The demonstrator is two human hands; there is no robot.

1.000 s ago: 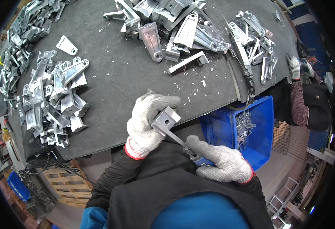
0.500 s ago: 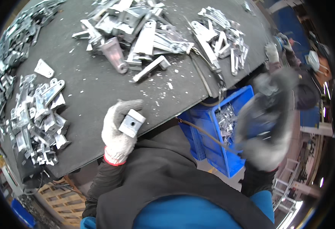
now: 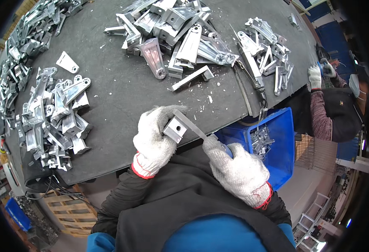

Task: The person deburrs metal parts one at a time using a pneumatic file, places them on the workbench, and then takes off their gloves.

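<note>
My left hand [image 3: 153, 136], in a white knit glove with a red cuff edge, is closed around a silver metal bracket [image 3: 172, 132] with a round hole in its end face. The rest of the bracket is hidden by the glove. My right hand [image 3: 239, 172], gloved alike, grips a flat file [image 3: 191, 126]; a bit of blue shows between its fingers. The file's flat strip slants across to the bracket and lies along its upper right edge. Both hands are at the near edge of the dark table [image 3: 121, 101].
Metal brackets lie in a central heap [image 3: 167, 25], a left heap [image 3: 54, 113] and a right heap [image 3: 264, 50]. A slim tool with a cable [image 3: 251, 67] rests beside the right heap. Below the edge stands a blue bin [image 3: 285, 147] of parts. A co-worker [image 3: 331, 105] is at far right.
My right hand has swung in from the right, beyond the blue bin, and brought the file against the bracket. My left hand still holds the bracket. The whole view has shifted slightly.
</note>
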